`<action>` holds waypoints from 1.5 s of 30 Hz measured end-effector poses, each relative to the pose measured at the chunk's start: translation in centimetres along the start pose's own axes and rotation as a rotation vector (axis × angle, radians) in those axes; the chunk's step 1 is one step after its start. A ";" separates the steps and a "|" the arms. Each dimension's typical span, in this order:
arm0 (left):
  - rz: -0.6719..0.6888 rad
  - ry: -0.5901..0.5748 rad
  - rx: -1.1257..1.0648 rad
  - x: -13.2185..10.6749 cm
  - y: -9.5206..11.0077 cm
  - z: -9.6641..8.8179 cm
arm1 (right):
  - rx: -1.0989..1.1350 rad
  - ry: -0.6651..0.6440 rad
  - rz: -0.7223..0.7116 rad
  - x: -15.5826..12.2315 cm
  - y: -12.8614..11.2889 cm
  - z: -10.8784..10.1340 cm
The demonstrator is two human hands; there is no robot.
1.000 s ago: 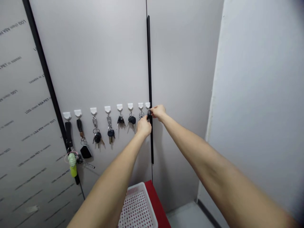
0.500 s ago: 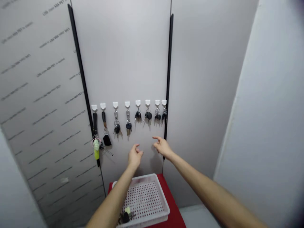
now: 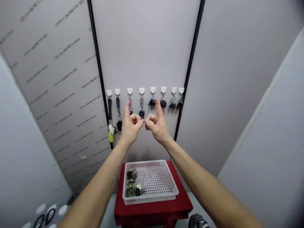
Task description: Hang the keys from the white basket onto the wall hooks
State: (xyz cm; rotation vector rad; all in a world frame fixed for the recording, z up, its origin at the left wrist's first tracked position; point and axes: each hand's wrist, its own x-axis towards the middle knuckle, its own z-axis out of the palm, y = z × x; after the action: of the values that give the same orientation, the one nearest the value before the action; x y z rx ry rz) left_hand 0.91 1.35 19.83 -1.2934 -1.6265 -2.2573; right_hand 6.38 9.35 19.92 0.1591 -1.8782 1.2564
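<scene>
My left hand (image 3: 129, 129) and my right hand (image 3: 157, 127) are raised before a row of white wall hooks (image 3: 142, 91), both with nothing in them. Each index finger points up, the thumbs stretch toward each other with tips about meeting, and the other fingers are curled. Behind my left hand, a bunch of keys on a metal clasp is partly covered. Between the hands hangs a black-headed key (image 3: 142, 113) on a clasp. Black-headed keys (image 3: 172, 104) hang on the hooks to the right. At the left end are a black strap (image 3: 109, 107) with a yellow-green charm (image 3: 110, 134) and a braided strap (image 3: 118, 104).
Below stands a red stool (image 3: 152, 210) bearing a white perforated basket (image 3: 174, 190). Several keys (image 3: 133, 185) lie in its left side. Black scissors (image 3: 45, 218) and white-capped containers (image 3: 41, 209) are at bottom left. Walls close in on both sides.
Both hands have risen and come together, index fingers now upright. The view has tilted down, so the whole basket and the red stool show.
</scene>
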 end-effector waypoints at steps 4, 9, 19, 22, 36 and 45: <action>-0.001 0.020 0.089 0.3 -2.5 -1.1 | -0.041 -0.035 0.040 0.1 2.2 0.5; -0.060 0.445 0.495 3.4 -6.3 -5.2 | -0.301 -0.020 0.192 3.1 5.4 2.0; -0.313 0.486 1.015 6.3 -10.2 -6.2 | -0.868 0.106 0.215 9.6 7.4 6.7; -0.331 0.410 0.916 6.5 -9.2 -7.8 | -0.750 0.159 0.249 9.6 7.6 6.1; -0.050 0.234 0.449 13.5 1.6 -8.2 | -0.496 -0.182 -0.064 13.4 1.3 5.4; -0.492 -0.208 0.255 -5.5 -11.0 -4.1 | -0.514 -0.478 0.395 -3.7 11.4 0.9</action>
State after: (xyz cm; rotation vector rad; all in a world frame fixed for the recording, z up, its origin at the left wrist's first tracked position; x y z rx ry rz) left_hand -3.44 0.62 7.65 -1.1969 -2.4446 -2.0893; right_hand 2.26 13.00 9.18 -0.2176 -2.6861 0.9885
